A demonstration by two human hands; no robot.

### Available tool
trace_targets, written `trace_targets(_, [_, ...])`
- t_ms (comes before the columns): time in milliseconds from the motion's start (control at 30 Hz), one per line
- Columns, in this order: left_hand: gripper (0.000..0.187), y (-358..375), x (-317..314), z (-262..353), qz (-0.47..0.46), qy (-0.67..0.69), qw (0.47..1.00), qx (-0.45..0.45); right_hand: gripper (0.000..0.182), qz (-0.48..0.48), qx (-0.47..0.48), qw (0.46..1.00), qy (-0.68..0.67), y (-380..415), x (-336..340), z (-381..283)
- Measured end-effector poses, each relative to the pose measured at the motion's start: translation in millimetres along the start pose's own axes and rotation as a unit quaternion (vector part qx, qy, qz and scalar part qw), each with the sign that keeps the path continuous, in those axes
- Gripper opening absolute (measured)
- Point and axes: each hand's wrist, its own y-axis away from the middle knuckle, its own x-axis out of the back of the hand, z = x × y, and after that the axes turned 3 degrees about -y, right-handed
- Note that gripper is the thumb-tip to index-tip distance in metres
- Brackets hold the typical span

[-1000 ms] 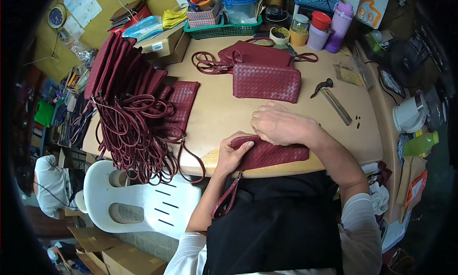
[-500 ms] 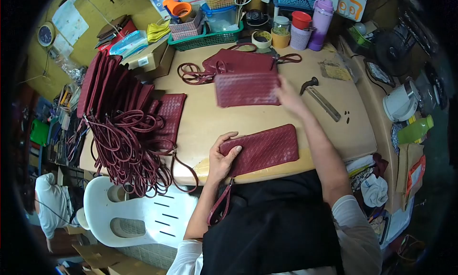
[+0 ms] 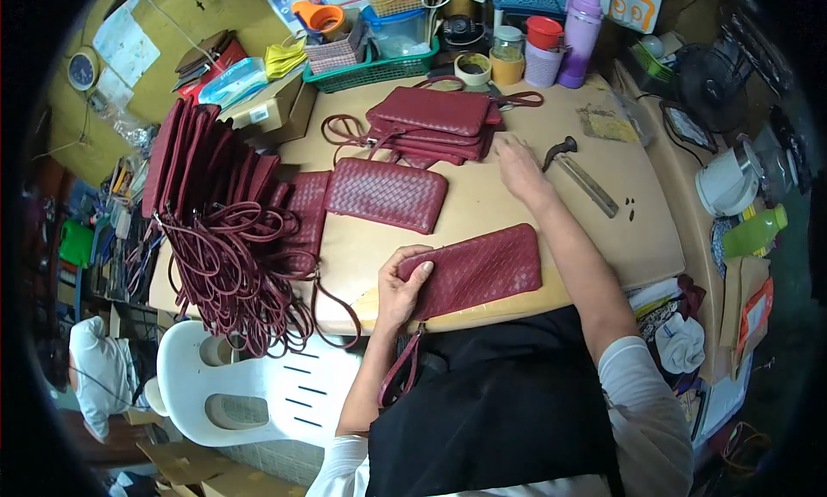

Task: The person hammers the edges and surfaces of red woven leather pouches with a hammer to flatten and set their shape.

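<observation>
Gripping pouch (image 3: pixel 478 273) at table edge (image 3: pixel 517 303); left hand (image 3: pixel 403 288).

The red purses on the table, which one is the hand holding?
The woven purse at the table's near edge; the left hand grips its end. The others lie farther back, untouched.

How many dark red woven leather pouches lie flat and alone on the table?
2: one dark red woven leather pouch at the near edge under the left hand, another mid-table. Stacked ones and standing ones hide their number.
</observation>
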Motion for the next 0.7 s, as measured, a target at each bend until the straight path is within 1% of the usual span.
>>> trace_targets(33, [0.022, -0.3, -0.4, -1.2, -0.002, -0.006, 1.000, -0.012, 0.030, -0.004, -0.040, 0.999, 0.004, 6.7, 9.8, -12.6])
trace_targets(167, [0.018, 1.6, 1.0, -1.6, -0.003, -0.014, 1.000, -0.022, 0.027, -0.025, -0.033, 0.998, -0.051, 31.1, 34.9, -28.7])
trace_targets(200, [0.018, 1.8, 1.3, -2.4, -0.009, -0.009, 1.000, -0.023, 0.023, -0.005, -0.076, 0.984, -0.159, 34.5, 47.5, -37.3])
trace_targets(233, [0.017, 3.3, 0.1, -0.8, 0.000, 0.004, 0.999, -0.033, 0.020, 0.015, -0.120, 0.957, -0.265, 38.6, 53.6, -41.2])
trace_targets(267, [0.017, 3.9, 0.5, 4.1, 0.004, 0.004, 0.999, -0.036, 0.020, 0.013, -0.115, 0.957, -0.266, 43.4, 51.7, -37.0])
trace_targets(300, [0.017, 6.5, -0.3, 11.8, 0.000, -0.009, 0.997, -0.074, 0.017, 0.101, -0.098, 0.935, -0.327, 50.9, 48.4, -28.4])
trace_targets(333, [0.018, 10.4, -1.7, 19.3, -0.005, -0.022, 0.994, -0.110, 0.015, 0.186, -0.082, 0.901, -0.383, 61.3, 47.8, -21.2])
trace_targets(367, [0.018, 12.7, -2.8, 27.0, -0.004, -0.034, 0.993, -0.117, 0.015, 0.183, -0.083, 0.901, -0.384, 75.3, 49.7, -15.5])
trace_targets(400, [0.018, 14.6, -2.0, 33.0, -0.003, -0.035, 0.993, -0.116, 0.015, 0.156, -0.127, 0.920, -0.336, 90.4, 53.1, -10.6])
trace_targets(433, [0.019, 15.5, -0.1, 38.7, -0.001, -0.076, 0.994, -0.082, 0.016, 0.129, -0.169, 0.934, -0.286, 103.4, 56.9, -5.4])
trace_targets(467, [0.020, 15.5, -0.4, 44.5, 0.001, -0.116, 0.992, -0.049, 0.016, 0.128, -0.167, 0.935, -0.286, 115.2, 61.2, 1.7])
trace_targets(500, [0.020, 14.8, -5.2, 51.2, 0.013, -0.140, 0.988, -0.070, 0.014, 0.028, -0.205, 0.933, -0.294, 127.9, 65.7, 8.6])
trace_targets(533, [0.020, 13.1, -4.7, 53.9, 0.013, -0.140, 0.988, -0.069, 0.013, -0.070, -0.241, 0.920, -0.300, 136.4, 69.9, 8.3])
trace_targets(567, [0.020, 11.9, -2.9, 56.2, 0.004, -0.220, 0.971, -0.091, 0.013, -0.070, -0.242, 0.920, -0.300, 143.8, 71.7, 3.1])
trace_targets(600, [0.019, 11.1, -2.6, 57.8, -0.005, -0.299, 0.948, -0.111, 0.011, -0.045, -0.147, 0.966, -0.208, 148.3, 75.7, -8.6])
trace_targets(633, [0.019, 10.7, -4.0, 58.9, -0.006, -0.299, 0.948, -0.111, 0.010, -0.019, -0.049, 0.992, -0.112, 150.9, 78.3, -14.6])
trace_targets(667, [0.018, 10.3, -5.5, 60.0, -0.003, -0.303, 0.947, -0.110, 0.010, -0.018, -0.050, 0.992, -0.112, 151.3, 77.9, -13.4])
trace_targets(700, [0.017, 9.9, -6.6, 61.7, 0.001, -0.307, 0.946, -0.108, 0.013, -0.023, -0.057, 0.998, -0.031, 150.0, 75.7, -11.7])
